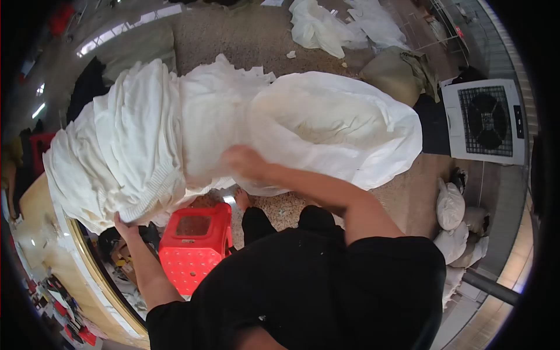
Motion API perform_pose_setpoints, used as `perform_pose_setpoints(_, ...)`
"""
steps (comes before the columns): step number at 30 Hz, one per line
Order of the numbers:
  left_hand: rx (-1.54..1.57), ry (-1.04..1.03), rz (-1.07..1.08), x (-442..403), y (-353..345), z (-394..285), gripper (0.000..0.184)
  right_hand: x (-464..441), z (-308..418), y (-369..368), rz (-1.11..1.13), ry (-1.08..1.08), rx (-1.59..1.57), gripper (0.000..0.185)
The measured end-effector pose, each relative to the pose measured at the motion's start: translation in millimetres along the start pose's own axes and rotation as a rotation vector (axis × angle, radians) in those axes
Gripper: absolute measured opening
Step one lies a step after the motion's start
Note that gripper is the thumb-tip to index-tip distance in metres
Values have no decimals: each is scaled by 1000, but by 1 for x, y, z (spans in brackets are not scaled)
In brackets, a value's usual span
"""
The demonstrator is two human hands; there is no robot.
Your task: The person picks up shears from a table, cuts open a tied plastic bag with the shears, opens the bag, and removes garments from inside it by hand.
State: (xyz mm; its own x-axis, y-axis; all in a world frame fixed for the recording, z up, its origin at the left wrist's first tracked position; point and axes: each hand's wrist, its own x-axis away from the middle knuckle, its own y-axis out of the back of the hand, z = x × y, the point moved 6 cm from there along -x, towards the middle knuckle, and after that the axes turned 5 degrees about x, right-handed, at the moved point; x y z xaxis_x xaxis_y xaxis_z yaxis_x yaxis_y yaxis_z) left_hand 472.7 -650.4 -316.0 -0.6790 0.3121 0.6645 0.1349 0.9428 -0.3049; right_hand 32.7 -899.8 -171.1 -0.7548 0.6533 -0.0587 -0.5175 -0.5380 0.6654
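A thick stack of white knitted garments [137, 128] with ribbed edges lies in folds at the left. My left hand [125, 226] grips the lower edge of this stack, thumb showing and the other fingers hidden under the fabric. More white knitwear [213, 108] lies flatter in the middle. My right hand [244, 162] is in front of it, smeared by motion, so its fingers cannot be made out. To the right, a large white sack [402, 131] lies with its mouth spread wide.
A red plastic stool [195, 248] stands below the stack, beside a wooden table [44, 233]. At the right is a white fan unit [487, 122], with several stuffed white bags [451, 207] below it. Loose white plastic sheets [324, 26] and an olive-green bundle [394, 73] lie on the floor behind.
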Motion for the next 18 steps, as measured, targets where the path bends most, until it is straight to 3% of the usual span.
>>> perform_pose_setpoints(2,-83,9,53,-10,11,0,39,45,-100,53,-206,-255,157,27)
perform_pose_setpoints(3,-105,39,87,-17,16,0,40,69,-128,92,-142,-510,252,29)
perform_pose_setpoints(6,-190,86,-5,10,-2,-5,37,160,-218,160,-19,-845,612,33)
perform_pose_setpoints(8,-430,121,-468,48,-2,-8,35,217,-250,178,161,-963,722,31)
perform_pose_setpoints(9,-455,102,-475,40,9,-7,35,240,-262,182,210,-953,781,33)
perform_pose_setpoints(10,-612,-13,-525,50,7,-12,34,258,-268,184,249,-913,869,34)
perform_pose_setpoints(12,-1150,-457,-564,68,-25,-9,32,290,-284,179,335,-920,844,35)
perform_pose_setpoints(13,-1333,-666,-488,87,-58,13,31,304,-289,177,415,-912,855,37)
perform_pose_setpoints(14,-1423,-805,-326,111,-95,47,30,320,-290,174,589,-1093,581,42)
perform_pose_setpoints(15,-1422,-853,-99,138,-137,95,29,340,-288,168,525,-1092,459,44)
perform_pose_setpoints(17,-1329,-733,412,212,-221,211,37,394,-281,143,410,-1089,321,45)
perform_pose_setpoints(18,-1260,-671,644,255,-258,271,36,426,-274,121,564,-1034,221,45)
